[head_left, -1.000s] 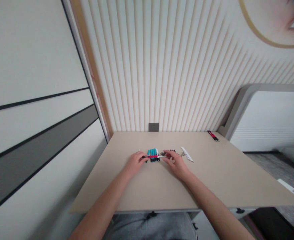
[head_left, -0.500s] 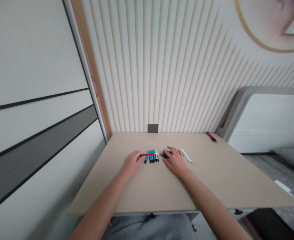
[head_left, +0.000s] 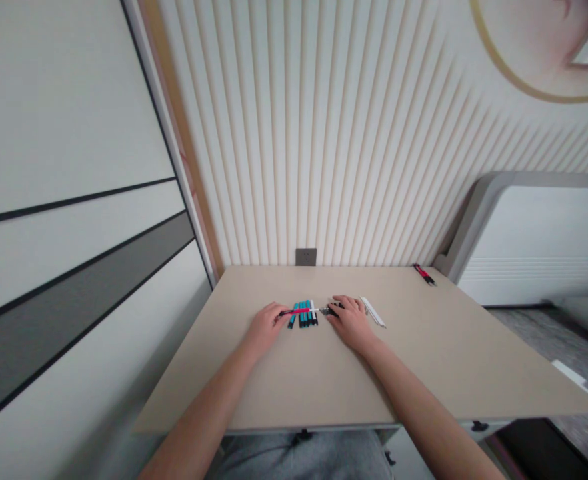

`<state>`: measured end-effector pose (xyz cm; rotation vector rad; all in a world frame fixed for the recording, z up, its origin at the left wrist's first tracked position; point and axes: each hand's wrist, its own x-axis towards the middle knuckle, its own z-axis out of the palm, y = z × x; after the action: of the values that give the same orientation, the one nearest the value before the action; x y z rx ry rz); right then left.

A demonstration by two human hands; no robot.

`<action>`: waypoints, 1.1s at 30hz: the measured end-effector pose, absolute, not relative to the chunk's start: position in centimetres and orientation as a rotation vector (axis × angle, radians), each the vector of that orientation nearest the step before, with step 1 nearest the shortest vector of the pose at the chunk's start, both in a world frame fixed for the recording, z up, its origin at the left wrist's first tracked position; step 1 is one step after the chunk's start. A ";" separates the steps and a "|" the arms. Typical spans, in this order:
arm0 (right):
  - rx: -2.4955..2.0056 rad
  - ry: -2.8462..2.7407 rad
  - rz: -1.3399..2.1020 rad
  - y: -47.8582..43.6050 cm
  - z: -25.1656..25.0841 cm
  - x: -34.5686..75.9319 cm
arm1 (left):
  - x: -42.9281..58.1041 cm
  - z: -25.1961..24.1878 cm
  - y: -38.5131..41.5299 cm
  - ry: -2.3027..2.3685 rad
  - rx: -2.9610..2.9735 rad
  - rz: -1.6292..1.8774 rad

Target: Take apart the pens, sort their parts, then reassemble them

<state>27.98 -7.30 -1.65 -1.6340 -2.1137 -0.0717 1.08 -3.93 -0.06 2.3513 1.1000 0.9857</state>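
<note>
My left hand (head_left: 265,325) is closed on a slim red and black pen barrel (head_left: 299,311), held level and pointing right. A thin white refill (head_left: 315,309) sticks out of its right end. Beneath it, several teal and black pen barrels (head_left: 303,319) lie side by side on the table, with a white and black one (head_left: 314,317) at the right of the row. My right hand (head_left: 349,321) rests over small black parts (head_left: 332,309), thumb and fingers apart around them. Its fingers partly hide these parts, too small to make out. Thin white refills (head_left: 373,312) lie just right of it.
The beige table (head_left: 304,387) meets a ribbed wall with a dark socket (head_left: 306,257). Red and black pen pieces (head_left: 425,274) lie at the far right corner. A white cabinet (head_left: 99,320) stands at the left, a padded headboard (head_left: 534,233) at the right.
The view has shifted very slightly. My right hand's fingers have moved a little over the small black parts. My left hand still holds the red and black barrel in nearly the same place.
</note>
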 end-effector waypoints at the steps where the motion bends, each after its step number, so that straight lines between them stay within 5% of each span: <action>1: -1.631 -2.103 -0.062 -7.2 -1.7 28.0 | 1.1 0.0 -3.9 1.097 2.353 0.985; 8: -1.597 -1.888 0.011 -6.9 -1.5 28.7 | 1.1 0.1 -4.1 1.089 2.339 0.974; 16: -1.305 -1.499 0.530 -7.8 -1.8 30.4 | 1.0 0.1 -4.0 1.072 2.348 0.998; 33: -1.280 -1.596 0.539 -8.9 -0.9 29.1 | 0.9 -0.1 -4.0 1.065 2.351 1.011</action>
<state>29.11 -8.87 -0.93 -1.2796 -1.5956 0.5387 0.88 -4.03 -0.09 2.3509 1.0646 1.0106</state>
